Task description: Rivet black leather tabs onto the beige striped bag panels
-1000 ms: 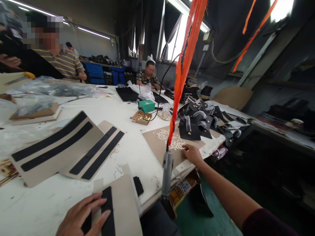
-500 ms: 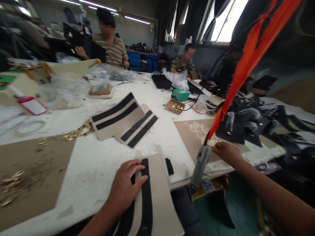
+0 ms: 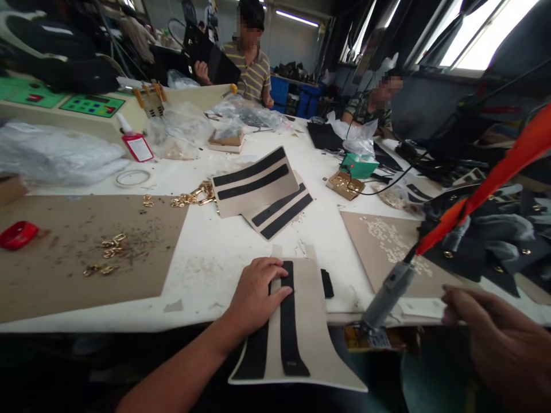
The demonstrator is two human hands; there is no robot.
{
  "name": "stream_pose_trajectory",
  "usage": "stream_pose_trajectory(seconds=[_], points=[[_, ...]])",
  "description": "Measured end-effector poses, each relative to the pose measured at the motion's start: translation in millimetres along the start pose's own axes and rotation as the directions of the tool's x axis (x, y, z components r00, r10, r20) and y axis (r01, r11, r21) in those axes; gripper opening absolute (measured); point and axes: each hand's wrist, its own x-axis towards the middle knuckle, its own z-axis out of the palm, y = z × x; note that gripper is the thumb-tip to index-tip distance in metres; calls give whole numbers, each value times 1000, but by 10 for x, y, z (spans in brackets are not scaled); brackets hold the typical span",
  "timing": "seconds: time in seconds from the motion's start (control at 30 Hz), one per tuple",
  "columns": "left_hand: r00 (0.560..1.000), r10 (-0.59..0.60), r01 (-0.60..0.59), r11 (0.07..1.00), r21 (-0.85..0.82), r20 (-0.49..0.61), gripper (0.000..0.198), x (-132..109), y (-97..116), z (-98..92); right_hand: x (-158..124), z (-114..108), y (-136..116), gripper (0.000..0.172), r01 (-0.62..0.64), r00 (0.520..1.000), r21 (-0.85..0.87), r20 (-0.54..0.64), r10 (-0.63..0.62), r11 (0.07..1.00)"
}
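Note:
A beige panel with black stripes (image 3: 310, 321) lies at the table's front edge, its near end jutting past it. My left hand (image 3: 260, 292) rests on its left part, fingers stretched over a black stripe. To the right, my right hand (image 3: 482, 315) is in the air, thumb and fingers pinched together; what they hold, if anything, is too small to make out. Between the hands hangs a grey cylindrical tool (image 3: 390, 295) on an orange strap (image 3: 486, 183), apart from my right hand. Small pale pieces (image 3: 387, 238) are scattered on a brown board (image 3: 361, 244) beyond it.
Two more striped panels (image 3: 258, 183) overlap mid-table beside gold hardware (image 3: 193, 196). A brown sheet (image 3: 129, 275) with gold clasps lies left. Black pieces (image 3: 469, 258) are heaped right. A green box (image 3: 359, 165) stands farther back. Two people sit across the table.
My view has turned left, shifting the scene rightward. My right hand has drawn back from the pale pieces toward me. My left hand stays on the panel.

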Motion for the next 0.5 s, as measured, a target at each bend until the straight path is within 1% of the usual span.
stream_pose_trajectory(seconds=[0.03,0.07,0.1,0.13,0.17,0.2,0.23,0.27,0.33,0.37,0.43,0.5], points=[[1000,-3,3,1000,1,6,23,1,3,-2,-148,103,-215,32,19,994,102,107,-30,995],[1000,-3,3,1000,1,8,22,2,4,-3,-264,247,-421,34,73,958,203,258,-125,977],[1000,1,-1,1000,1,5,22,3,4,-3,-345,421,-613,35,114,885,280,407,-225,953],[1000,8,-8,1000,1,0,21,4,3,-2,-394,612,-783,33,161,801,333,506,-320,929],[1000,16,-16,1000,0,-7,21,5,0,-2,-418,808,-928,31,200,726,369,566,-390,908],[1000,25,-25,1000,0,-14,22,6,-5,-1,-424,996,-1044,29,228,665,385,609,-432,894],[999,33,-33,999,-2,-21,22,6,-10,-2,-420,1166,-1133,27,253,616,390,641,-458,885],[999,37,-38,999,-5,-27,22,6,-15,-4,-413,1311,-1194,25,273,578,389,665,-473,880],[999,37,-38,999,-14,-28,24,2,-28,-12,-405,1515,-1254,21,310,523,381,697,-491,871],[999,35,-36,999,-20,-27,24,-1,-34,-17,-407,1577,-1262,19,329,507,375,704,-497,866],[999,31,-31,999,-32,-22,23,-12,-47,-27,-419,1639,-1260,18,363,494,352,712,-498,863],[999,28,-29,999,-42,-23,23,-23,-57,-34,-436,1655,-1257,17,386,492,316,724,-483,867]])
